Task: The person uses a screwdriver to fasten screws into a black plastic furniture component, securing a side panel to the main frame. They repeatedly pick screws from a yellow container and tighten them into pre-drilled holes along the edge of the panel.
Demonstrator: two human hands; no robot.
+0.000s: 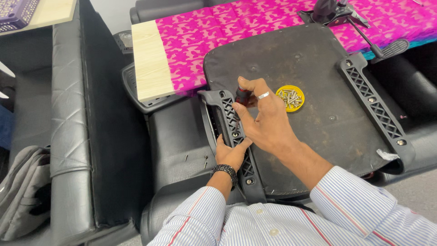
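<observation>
Low centre, my left hand (231,152) grips the left bracket (233,132), fingers curled on its edge. Above it my right hand (263,119) closes around a screwdriver (242,96). Beyond, centre frame, the screw dish (290,98) sits on the seat (309,91).

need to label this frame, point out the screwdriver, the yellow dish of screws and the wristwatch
screwdriver (242,95), head view, on its dark handle in the right hand
yellow dish of screws (297,89), head view, on its rim
wristwatch (226,171), head view, on its black band at the left wrist
</observation>
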